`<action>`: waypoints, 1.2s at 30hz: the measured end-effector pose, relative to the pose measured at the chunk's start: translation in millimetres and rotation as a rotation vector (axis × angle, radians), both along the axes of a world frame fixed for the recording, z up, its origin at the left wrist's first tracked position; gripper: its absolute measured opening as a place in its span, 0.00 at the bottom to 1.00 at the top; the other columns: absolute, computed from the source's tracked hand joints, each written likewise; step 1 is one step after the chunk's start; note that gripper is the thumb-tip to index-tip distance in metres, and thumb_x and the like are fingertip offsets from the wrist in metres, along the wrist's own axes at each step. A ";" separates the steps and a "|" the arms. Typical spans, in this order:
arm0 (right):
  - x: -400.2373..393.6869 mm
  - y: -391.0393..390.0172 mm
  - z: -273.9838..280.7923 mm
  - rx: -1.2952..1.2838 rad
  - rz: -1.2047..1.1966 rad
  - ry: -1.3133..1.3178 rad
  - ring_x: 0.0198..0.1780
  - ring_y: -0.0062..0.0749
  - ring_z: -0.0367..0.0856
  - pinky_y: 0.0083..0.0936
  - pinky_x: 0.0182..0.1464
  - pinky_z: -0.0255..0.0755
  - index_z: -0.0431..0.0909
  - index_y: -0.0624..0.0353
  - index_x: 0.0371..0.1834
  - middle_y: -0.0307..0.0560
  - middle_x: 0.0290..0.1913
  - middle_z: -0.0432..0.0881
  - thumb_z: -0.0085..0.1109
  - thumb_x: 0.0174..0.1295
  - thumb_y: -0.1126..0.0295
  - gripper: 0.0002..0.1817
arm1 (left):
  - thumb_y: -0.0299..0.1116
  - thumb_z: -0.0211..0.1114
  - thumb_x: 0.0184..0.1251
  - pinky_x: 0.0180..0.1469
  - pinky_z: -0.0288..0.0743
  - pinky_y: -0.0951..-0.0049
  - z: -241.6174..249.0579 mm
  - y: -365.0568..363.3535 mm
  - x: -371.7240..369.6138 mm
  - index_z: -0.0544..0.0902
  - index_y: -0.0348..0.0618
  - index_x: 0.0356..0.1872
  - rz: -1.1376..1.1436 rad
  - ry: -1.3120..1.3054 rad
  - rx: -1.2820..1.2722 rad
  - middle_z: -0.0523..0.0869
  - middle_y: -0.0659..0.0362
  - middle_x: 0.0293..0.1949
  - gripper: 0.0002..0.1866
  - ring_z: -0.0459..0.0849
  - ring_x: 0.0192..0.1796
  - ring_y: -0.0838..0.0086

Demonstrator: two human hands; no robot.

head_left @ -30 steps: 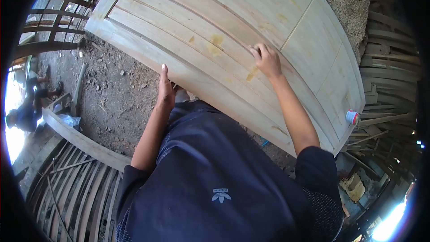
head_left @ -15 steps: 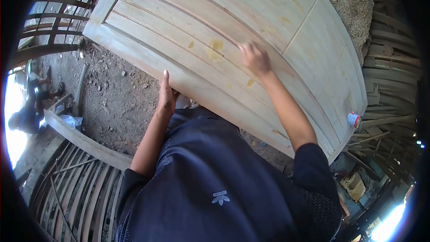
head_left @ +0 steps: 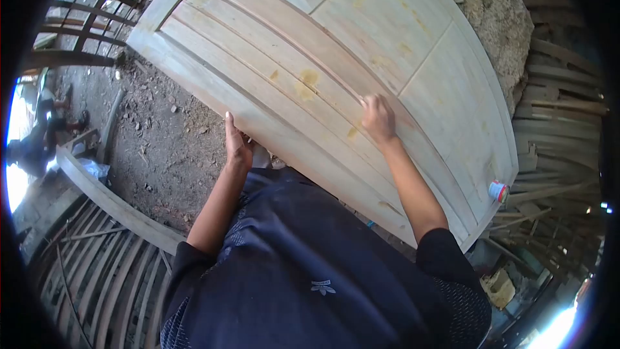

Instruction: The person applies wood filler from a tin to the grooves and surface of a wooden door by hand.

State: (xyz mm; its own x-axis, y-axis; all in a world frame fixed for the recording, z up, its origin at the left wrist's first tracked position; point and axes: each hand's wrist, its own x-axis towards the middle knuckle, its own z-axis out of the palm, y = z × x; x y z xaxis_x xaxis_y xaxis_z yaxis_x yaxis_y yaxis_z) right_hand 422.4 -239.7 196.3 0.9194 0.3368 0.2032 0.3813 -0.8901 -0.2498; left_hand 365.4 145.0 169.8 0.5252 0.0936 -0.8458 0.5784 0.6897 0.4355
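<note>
A large pale wooden door (head_left: 258,52) with grooved panels and yellowish patches lies in front of me. My left hand (head_left: 239,147) holds its near edge, the thumb pointing up along the side and the fingers partly hidden beneath. Over the inner panel's raised frame strip, my right hand (head_left: 378,118) is closed, fingertips pinched together against the wood beside a groove. Whatever sits in that pinch is too small or hidden to make out. A small can (head_left: 498,191) with a pale blue and red label stands at the door's right end.
Stacked wooden strips (head_left: 562,113) lie to the right. Beyond the door is a heap of sawdust (head_left: 494,26). Slatted wood (head_left: 103,278) and a curved plank (head_left: 119,201) are at lower left, above dirt ground (head_left: 158,155). Another person (head_left: 39,132) is at the far left.
My right hand has shifted slightly along the strip, toward the can end and nearer me. My left hand stays at the door's edge. The whole view has shifted a little.
</note>
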 end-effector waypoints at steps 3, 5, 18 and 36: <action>76.7 90.4 -4.5 0.063 0.044 -0.004 0.44 0.56 0.82 0.47 0.44 0.78 0.72 0.58 0.43 0.56 0.39 0.80 0.59 0.70 0.72 0.06 | 0.72 0.46 0.77 0.72 0.63 0.54 18.8 -10.8 -4.3 0.69 0.48 0.77 -0.027 -0.006 0.033 0.78 0.54 0.71 0.43 0.75 0.70 0.60; 131.2 150.2 -14.5 0.102 0.101 -0.057 0.44 0.56 0.83 0.47 0.45 0.79 0.72 0.59 0.42 0.57 0.40 0.80 0.58 0.71 0.70 0.06 | 0.72 0.47 0.77 0.69 0.65 0.58 11.4 -7.7 -15.1 0.72 0.51 0.75 0.016 0.004 0.061 0.81 0.56 0.67 0.40 0.77 0.66 0.64; 73.3 73.1 -15.5 0.042 0.157 -0.084 0.41 0.52 0.84 0.43 0.41 0.79 0.77 0.59 0.41 0.56 0.37 0.82 0.57 0.69 0.74 0.02 | 0.74 0.46 0.76 0.59 0.66 0.66 19.4 -14.6 -22.7 0.72 0.53 0.66 0.001 0.006 -0.043 0.78 0.62 0.53 0.38 0.76 0.52 0.71; -205.8 -215.3 18.6 -0.142 -0.196 -0.046 0.43 0.52 0.85 0.41 0.43 0.82 0.77 0.63 0.38 0.56 0.40 0.83 0.64 0.62 0.75 0.05 | 0.74 0.51 0.72 0.76 0.57 0.53 6.2 -64.1 -48.3 0.64 0.52 0.80 -0.155 -0.036 0.099 0.70 0.57 0.77 0.46 0.68 0.76 0.59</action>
